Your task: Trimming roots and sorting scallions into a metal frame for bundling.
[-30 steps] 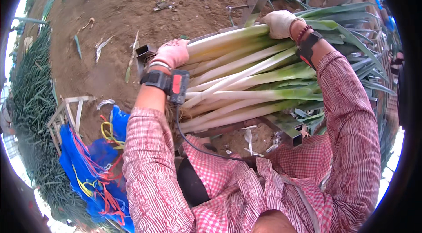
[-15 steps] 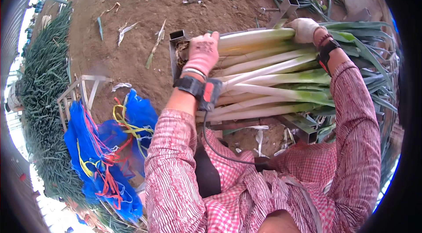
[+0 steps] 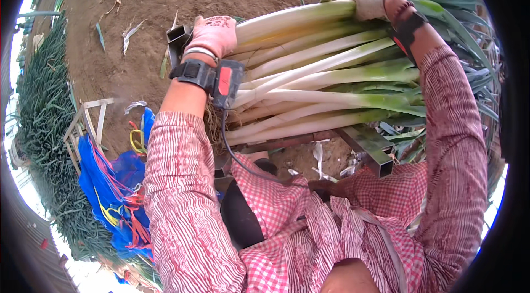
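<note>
atop grey square-tube metal frame [image 3: 371,155], long white-and-green leeks [image 3: 331,76] lie approx as a sec ago, so still lined up, pink-gloved lh [image 3: 213,35] at root end, off-white-gloved rh [image 3: 369,2] nr leaves [image 3: 452,1], fingers hidden, can't tell grip.

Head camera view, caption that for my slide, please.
Gloved left hand and gloved right hand on leeks heaped across a metal frame.
</note>
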Motion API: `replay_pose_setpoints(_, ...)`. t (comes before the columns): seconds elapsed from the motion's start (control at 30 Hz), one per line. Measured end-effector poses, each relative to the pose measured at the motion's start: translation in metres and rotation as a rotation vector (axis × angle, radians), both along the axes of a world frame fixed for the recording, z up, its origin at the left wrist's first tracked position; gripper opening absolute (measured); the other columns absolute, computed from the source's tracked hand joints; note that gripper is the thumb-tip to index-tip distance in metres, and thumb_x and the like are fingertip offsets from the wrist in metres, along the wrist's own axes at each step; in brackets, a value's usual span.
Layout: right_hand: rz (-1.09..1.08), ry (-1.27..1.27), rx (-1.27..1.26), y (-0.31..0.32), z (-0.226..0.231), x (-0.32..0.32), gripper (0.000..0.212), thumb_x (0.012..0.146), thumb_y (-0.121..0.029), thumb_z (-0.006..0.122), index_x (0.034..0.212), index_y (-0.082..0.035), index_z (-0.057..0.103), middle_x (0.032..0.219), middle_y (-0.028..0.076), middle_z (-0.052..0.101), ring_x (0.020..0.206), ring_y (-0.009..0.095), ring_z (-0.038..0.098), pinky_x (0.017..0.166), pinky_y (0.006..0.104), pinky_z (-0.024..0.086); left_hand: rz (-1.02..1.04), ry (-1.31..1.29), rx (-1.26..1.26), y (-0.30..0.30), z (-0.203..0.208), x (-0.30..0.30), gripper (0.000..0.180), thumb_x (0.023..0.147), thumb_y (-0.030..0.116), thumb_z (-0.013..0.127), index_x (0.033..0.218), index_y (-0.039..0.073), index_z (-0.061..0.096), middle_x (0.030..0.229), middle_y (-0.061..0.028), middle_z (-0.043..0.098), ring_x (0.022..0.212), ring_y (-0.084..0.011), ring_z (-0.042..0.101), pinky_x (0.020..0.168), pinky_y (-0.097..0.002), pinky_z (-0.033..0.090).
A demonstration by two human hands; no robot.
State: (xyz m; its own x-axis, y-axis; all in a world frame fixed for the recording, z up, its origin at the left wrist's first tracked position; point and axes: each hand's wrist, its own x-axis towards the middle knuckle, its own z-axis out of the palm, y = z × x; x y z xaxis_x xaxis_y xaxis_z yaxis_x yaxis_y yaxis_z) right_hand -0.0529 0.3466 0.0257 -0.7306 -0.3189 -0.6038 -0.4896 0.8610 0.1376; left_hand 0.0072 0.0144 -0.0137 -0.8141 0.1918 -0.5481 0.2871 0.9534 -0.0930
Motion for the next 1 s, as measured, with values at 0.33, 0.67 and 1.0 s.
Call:
replay_pose_setpoints(0.33, -0.036, -0.007, -0.083, 0.002, 0.001, 0.003, 0.045, 0.072, -0.028, 0.075, 0.111, -0.007, 0.071, 0.104, 0.017, 0.072, 0.097, 0.035, 0.069, 0.085, 0.0431, 0.055, -0.241, 0.250, 0.404, 0.051, 0.041, 0.106, 0.088, 0.079, 0.050, 0.072, 0.147, 0.005, 0.038, 0.139, -0.0215, 0.050, 0.129, -0.0365, 0.049, 0.106, -0.0516, 0.038)
replay_pose_setpoints(0.67, -0.077, 0.117, -0.542, 0.036, 0.039, 0.039, 0.064, 0.079, -0.038, 0.077, 0.134, -0.013, 0.059, 0.120, 0.019, 0.066, 0.113, 0.037, 0.062, 0.098, 0.0422, 0.049, -0.025, 0.037, 0.429, 0.067, 0.014, 0.073, 0.089, 0.078, 0.053, 0.074, 0.148, 0.009, 0.040, 0.130, -0.0190, 0.058, 0.120, -0.0316, 0.059, 0.096, -0.0430, 0.049)
replay_pose_setpoints(1.0, 0.045, 0.601, -0.250, 0.038, 0.028, 0.124, 0.058, 0.086, -0.046, 0.067, 0.132, -0.012, 0.059, 0.139, 0.013, 0.052, 0.137, 0.030, 0.041, 0.118, 0.0499, 0.024, 0.214, -0.354, 0.708, 0.033, -0.015, 0.015, 0.085, 0.073, 0.050, 0.080, 0.139, 0.003, 0.053, 0.131, -0.0199, 0.062, 0.123, -0.0312, 0.058, 0.104, -0.0374, 0.044)
